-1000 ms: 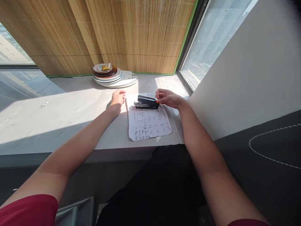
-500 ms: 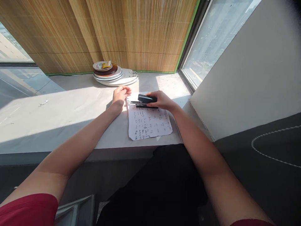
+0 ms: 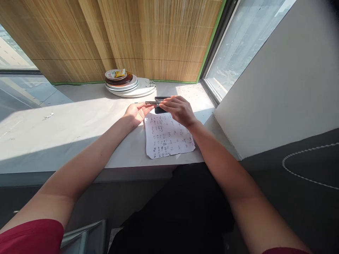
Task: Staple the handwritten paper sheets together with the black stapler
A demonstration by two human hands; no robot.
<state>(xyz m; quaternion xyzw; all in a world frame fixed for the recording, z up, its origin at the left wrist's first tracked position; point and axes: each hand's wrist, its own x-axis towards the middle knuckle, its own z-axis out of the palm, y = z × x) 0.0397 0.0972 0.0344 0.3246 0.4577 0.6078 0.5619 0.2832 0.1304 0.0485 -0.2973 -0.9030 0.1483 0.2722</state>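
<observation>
Right hand clasps the black stapler above the handwritten sheet; left hand, fingers loose, steadies its metal tip, so squeezing likely follows.

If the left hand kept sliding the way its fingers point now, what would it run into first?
The left hand points right and slightly away, toward the stapler held in the right hand. It would most likely meet the stapler's metal front end first; it looks nearly touching already, though depth is hard to judge.
</observation>
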